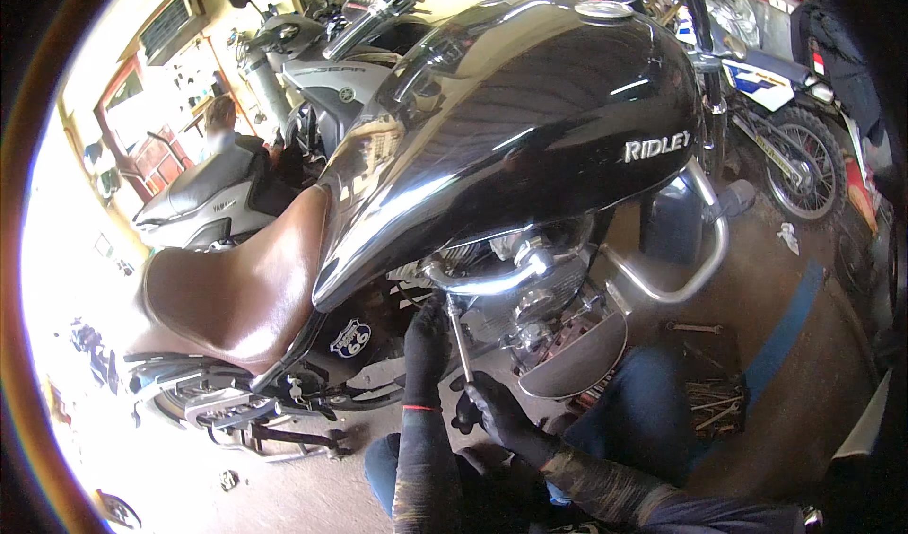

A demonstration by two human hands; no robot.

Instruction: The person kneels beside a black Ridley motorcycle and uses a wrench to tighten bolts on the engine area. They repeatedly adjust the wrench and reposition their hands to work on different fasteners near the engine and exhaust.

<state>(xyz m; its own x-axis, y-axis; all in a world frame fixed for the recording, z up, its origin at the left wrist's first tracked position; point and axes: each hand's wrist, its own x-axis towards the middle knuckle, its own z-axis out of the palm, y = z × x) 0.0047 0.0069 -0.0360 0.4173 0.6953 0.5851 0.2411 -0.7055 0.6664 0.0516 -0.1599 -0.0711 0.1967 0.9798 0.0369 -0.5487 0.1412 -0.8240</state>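
Observation:
A black motorcycle (pixel 530 89) with a brown seat (pixel 227 307) fills the middle. My left hand (pixel 426 345), in a dark glove, is raised to the engine (pixel 515 250) just below a curved chrome pipe (pixel 492 283); its fingers are curled beside the upper end of a long silver wrench (pixel 459 335), and what they hold is hidden. My right hand (pixel 497 416), also gloved, is closed around the lower end of that wrench. A half-round footboard (pixel 577 354) juts out to the right of both hands.
Spanners (pixel 709 406) lie on a dark tray beside my blue-clad knee (pixel 624 411). A metal crash bar (pixel 719 231) sticks out at the front. A grey scooter (pixel 199 203) and a person (pixel 241 156) are behind at left; a dirt bike (pixel 785 146) stands at right.

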